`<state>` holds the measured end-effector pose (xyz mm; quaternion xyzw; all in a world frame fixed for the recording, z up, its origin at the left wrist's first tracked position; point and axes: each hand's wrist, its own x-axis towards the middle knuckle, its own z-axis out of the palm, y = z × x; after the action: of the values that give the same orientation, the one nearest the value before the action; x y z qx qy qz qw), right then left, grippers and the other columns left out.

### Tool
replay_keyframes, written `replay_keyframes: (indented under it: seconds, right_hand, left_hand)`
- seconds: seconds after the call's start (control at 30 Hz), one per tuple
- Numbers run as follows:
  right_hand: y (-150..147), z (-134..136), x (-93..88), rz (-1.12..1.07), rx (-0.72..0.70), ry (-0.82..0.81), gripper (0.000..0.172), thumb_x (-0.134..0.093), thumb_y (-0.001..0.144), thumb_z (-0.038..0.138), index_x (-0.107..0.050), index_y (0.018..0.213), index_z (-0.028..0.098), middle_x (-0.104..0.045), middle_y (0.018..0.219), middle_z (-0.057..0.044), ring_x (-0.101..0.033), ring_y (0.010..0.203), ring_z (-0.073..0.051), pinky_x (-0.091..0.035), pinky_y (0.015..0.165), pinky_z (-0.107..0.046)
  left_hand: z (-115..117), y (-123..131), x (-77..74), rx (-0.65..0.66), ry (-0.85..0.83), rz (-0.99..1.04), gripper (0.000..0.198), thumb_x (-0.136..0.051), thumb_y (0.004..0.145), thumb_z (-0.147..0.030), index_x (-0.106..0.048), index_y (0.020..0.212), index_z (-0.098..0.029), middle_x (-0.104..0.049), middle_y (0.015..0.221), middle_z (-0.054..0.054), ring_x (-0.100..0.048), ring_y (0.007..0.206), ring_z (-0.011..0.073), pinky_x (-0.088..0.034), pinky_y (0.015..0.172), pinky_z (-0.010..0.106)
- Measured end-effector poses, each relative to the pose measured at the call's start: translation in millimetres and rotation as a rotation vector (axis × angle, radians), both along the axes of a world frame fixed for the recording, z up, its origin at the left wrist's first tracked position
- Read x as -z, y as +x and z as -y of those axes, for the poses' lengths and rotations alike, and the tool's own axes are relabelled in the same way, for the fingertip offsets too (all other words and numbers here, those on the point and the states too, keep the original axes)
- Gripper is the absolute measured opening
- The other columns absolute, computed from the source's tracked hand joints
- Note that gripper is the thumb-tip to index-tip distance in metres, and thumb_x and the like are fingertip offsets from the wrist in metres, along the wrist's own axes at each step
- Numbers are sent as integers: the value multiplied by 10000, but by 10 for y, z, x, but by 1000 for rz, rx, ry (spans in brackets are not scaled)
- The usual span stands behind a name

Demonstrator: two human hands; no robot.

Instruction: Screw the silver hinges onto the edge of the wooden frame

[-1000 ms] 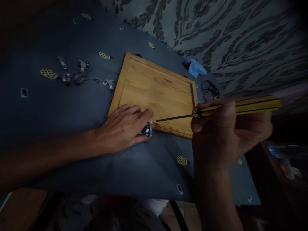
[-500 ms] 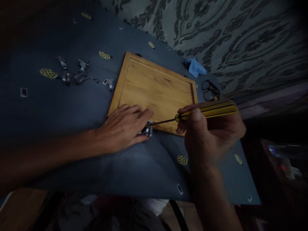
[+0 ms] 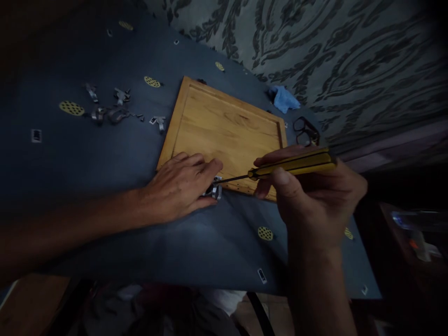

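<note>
A framed wooden cabinet door [image 3: 224,126] lies on the table. My left hand [image 3: 178,186] rests over its near edge, with thumb and fingers closed round a metal cabinet hinge [image 3: 217,191]. Part of that hinge is hidden under the hand. In my right hand [image 3: 318,196] is a screwdriver [image 3: 294,165] with a yellow and black handle, gripped between thumb and fingers. Its shaft points left and its tip meets the hinge, though the screw itself is too small to make out.
Several loose metal hinges [image 3: 122,96] and small screws [image 3: 140,117] lie on the blue tablecloth [image 3: 115,158] to the left. A blue cloth [image 3: 285,99] and eyeglasses [image 3: 306,131] sit beyond the door's right side, near the patterned wall [image 3: 308,51].
The screwdriver handle has shifted slightly left and down, while my right wrist has swung to the right and its fingers have loosened a little. My left hand stays on the hinge.
</note>
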<state>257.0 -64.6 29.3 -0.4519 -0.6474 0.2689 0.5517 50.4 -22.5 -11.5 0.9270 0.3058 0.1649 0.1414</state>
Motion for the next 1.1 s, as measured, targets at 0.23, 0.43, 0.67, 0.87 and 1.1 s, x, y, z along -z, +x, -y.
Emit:
replay_keyframes:
  seconds: [0.23, 0.43, 0.67, 0.87, 1.1]
  right_hand:
    - [-29, -25, -9, -56, 31, -27, 134, -838, 835, 241, -779, 944, 294, -783, 869, 31, -666, 569, -124, -531, 445, -250]
    - [32, -1, -72, 41, -30, -41, 150, -818, 864, 254, -826, 1013, 273, -795, 905, -1, -681, 575, -128, -563, 476, -274]
    - [-203, -22, 46, 2, 357, 253, 212, -853, 822, 454, -761, 808, 264, -670, 716, 29, -605, 536, -116, -493, 451, -274]
    - [-165, -37, 78, -75, 414, 272, 257, -827, 841, 479, -733, 808, 242, -625, 676, 40, -557, 466, -104, -442, 385, -270]
    - [-179, 27, 136, 19, 355, 183, 163, -796, 884, 441, -747, 829, 296, -645, 692, 41, -612, 523, -129, -497, 458, -299]
  left_hand:
    - [5, -6, 16, -1, 25, 11, 415, -750, 935, -355, -535, 1225, -150, -716, 1074, 78, -653, 1080, 262, -460, 869, 354]
    - [1, 4, 6, -8, 16, 2, 394, -745, 935, -355, -541, 1209, -159, -721, 1075, 78, -655, 1088, 261, -459, 875, 347]
    - [4, -8, 31, -3, 35, 23, 420, -737, 943, -376, -529, 1235, -157, -718, 1072, 74, -654, 1069, 255, -463, 877, 347]
    - [2, -15, 32, 4, 36, 20, 402, -738, 943, -358, -536, 1227, -157, -718, 1083, 75, -651, 1081, 251, -461, 886, 344]
    - [0, -14, 12, 1, 11, 15, 378, -727, 950, -362, -538, 1214, -169, -722, 1097, 78, -655, 1076, 252, -462, 882, 347]
